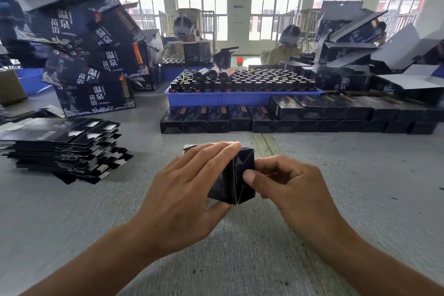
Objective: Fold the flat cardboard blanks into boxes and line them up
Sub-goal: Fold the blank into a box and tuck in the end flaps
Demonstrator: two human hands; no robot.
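Head view: you are holding a small dark navy cardboard box (234,175) just above the grey textured tabletop (336,175), near the middle of the table. Your left hand (189,190) is wrapping over the box's left side, with the fingers lying across the top and the thumb tucking under the lower edge. Your right hand (286,182) is sitting against the box's right end with its fingers curled, and the thumb tip is pressing on the end flap, where pale fold edges are showing.

To your left, a tall stack of flat dark cardboard blanks (64,146) is lying on the table, its edges fanning out unevenly. Ahead of you, a row of folded dark small boxes (288,119) is running across the table, side by side and partly two layers high towards the right. Just behind that row, a blue plastic tray (240,98) is holding many dark bottles (252,81) standing upright.

Far left, large dark printed cartons with white characters (96,55) are piling up at tilted angles. Far right, more open dark cartons with grey flaps (372,55) are heaping together. Across the table, two people wearing headsets (183,27) are sitting before a wall of windows (240,7).
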